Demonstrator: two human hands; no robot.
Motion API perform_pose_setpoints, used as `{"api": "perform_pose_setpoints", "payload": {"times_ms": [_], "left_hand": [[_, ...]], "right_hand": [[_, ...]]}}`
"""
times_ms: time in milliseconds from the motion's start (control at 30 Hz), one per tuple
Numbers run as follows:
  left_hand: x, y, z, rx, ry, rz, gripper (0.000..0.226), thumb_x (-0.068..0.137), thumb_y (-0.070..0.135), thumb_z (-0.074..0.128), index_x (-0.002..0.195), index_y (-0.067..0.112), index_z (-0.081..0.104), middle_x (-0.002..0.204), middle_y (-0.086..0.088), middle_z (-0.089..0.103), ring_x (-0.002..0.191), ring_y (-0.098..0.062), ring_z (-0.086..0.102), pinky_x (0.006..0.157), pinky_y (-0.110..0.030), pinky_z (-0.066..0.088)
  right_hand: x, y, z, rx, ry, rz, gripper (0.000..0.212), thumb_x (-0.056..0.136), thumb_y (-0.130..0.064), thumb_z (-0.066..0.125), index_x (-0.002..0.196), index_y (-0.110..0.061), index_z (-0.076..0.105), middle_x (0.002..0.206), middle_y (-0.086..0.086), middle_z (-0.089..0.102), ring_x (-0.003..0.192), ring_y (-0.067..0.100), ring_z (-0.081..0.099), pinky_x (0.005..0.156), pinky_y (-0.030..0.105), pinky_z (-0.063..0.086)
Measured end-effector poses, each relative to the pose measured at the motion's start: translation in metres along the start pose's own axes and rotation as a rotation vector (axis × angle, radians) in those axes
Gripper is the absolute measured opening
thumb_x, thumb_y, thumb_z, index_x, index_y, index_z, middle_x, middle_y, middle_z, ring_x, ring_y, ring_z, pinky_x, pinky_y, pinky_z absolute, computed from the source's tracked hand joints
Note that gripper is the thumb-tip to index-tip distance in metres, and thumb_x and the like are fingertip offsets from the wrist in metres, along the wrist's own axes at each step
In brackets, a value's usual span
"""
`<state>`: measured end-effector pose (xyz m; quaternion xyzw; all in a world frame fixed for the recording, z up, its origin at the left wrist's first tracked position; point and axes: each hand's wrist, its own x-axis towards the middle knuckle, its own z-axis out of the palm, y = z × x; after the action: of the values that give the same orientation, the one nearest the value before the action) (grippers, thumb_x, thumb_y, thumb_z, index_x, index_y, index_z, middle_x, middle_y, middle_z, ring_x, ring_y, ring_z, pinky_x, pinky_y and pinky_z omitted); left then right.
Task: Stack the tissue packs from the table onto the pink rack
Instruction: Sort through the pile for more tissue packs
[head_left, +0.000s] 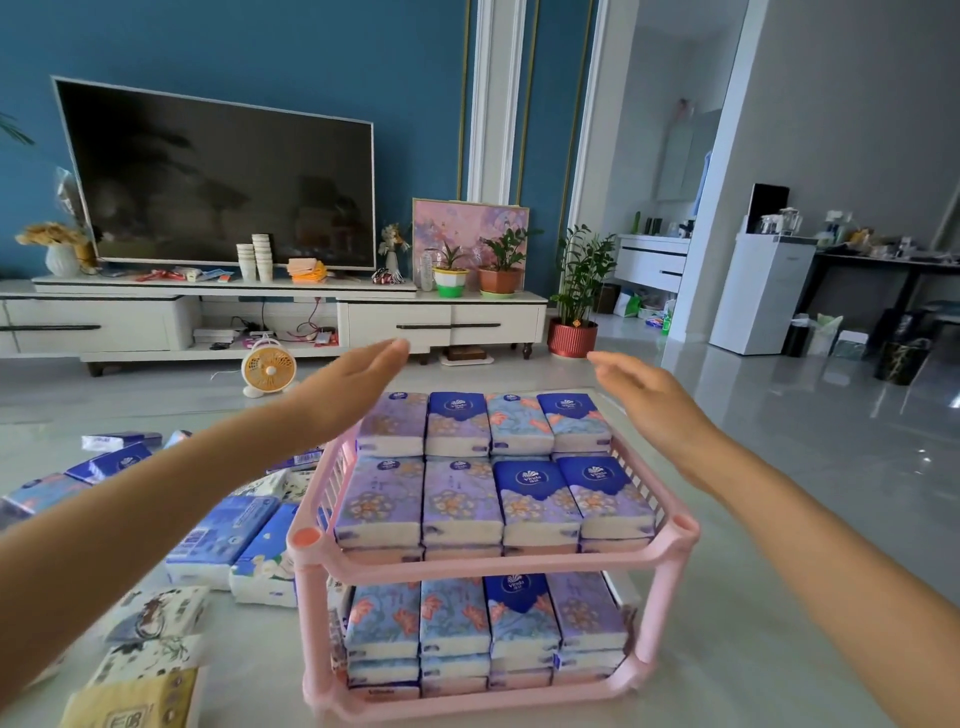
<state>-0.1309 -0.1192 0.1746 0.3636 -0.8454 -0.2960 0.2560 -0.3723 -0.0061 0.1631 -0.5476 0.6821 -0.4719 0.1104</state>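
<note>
Our left hand (349, 385) and right hand (647, 397) hover flat, fingers straight and together, holding nothing, above the far corners of the pink rack (313, 613); tissue packs (462, 506) fill both tiers below them; loose packs (223, 540) lie beneath our left forearm.

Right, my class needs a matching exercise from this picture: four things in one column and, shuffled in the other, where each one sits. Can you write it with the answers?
Things
1. pink plastic two-tier rack
2. small orange and white round fan
3. red ribbed plant pot
4. stack of white paper cups

Places
A. on the floor, right of the white television cabinet
B. on top of the cabinet, in front of the black television
C. on the pale table, between the left hand and right hand
D. on the floor, in front of the cabinet

Pairs: 1-C, 2-D, 3-A, 4-B
</note>
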Motion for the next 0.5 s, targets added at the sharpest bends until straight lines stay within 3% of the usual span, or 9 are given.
{"api": "perform_pose_setpoints", "payload": {"times_ms": [67,133,200,267,367,500], "left_hand": [[-0.006,-0.005,0.001,-0.252,-0.109,-0.148,0.067,0.090,0.056,0.021,0.147,0.020,0.019,0.149,0.003,0.030,0.136,-0.014,0.029,0.112,-0.032,0.015],[-0.004,-0.009,0.004,-0.457,-0.145,-0.274,0.077,0.086,0.062,0.026,0.145,0.013,0.023,0.138,0.001,0.045,0.121,-0.011,0.044,0.110,-0.028,0.019],[0.002,-0.014,0.007,-0.434,-0.164,-0.332,0.093,0.080,0.071,0.031,0.144,0.004,0.023,0.146,-0.011,0.035,0.130,-0.020,0.038,0.115,-0.033,0.017],[0.005,-0.014,0.012,-0.416,-0.160,-0.348,0.094,0.083,0.071,0.029,0.144,0.000,0.022,0.148,-0.021,0.023,0.137,-0.032,0.027,0.116,-0.040,0.017],[0.003,-0.014,0.016,-0.436,-0.099,-0.380,0.089,0.086,0.069,0.029,0.142,0.000,0.022,0.149,-0.020,0.024,0.137,-0.033,0.025,0.116,-0.040,0.018],[0.001,-0.016,0.013,-0.419,-0.071,-0.382,0.096,0.081,0.074,0.030,0.139,-0.003,0.026,0.146,-0.023,0.030,0.135,-0.036,0.030,0.115,-0.042,0.020]], "right_hand": [[0.001,0.006,0.005,-0.007,-0.030,0.077,0.040,0.100,-0.026,0.038,0.138,-0.016,0.042,0.143,-0.002,0.042,0.123,0.006,0.038,0.097,0.018,0.026],[0.002,0.010,0.013,0.034,-0.054,0.143,0.042,0.099,-0.028,0.040,0.139,-0.017,0.040,0.144,-0.001,0.041,0.128,0.012,0.040,0.105,0.025,0.028],[0.004,0.009,0.018,0.051,-0.065,0.185,0.044,0.098,-0.030,0.041,0.140,-0.017,0.039,0.145,-0.001,0.040,0.127,0.014,0.041,0.103,0.027,0.030],[0.005,0.007,0.021,0.026,-0.076,0.214,0.045,0.098,-0.029,0.043,0.140,-0.014,0.038,0.144,0.001,0.040,0.123,0.015,0.042,0.099,0.025,0.031],[0.008,0.010,0.023,-0.045,-0.088,0.246,0.051,0.096,-0.029,0.047,0.143,-0.016,0.034,0.147,0.003,0.036,0.130,0.019,0.039,0.109,0.035,0.033],[0.009,0.014,0.024,-0.033,-0.085,0.258,0.053,0.096,-0.030,0.046,0.145,-0.017,0.031,0.149,0.002,0.033,0.132,0.019,0.037,0.109,0.039,0.034]]}}
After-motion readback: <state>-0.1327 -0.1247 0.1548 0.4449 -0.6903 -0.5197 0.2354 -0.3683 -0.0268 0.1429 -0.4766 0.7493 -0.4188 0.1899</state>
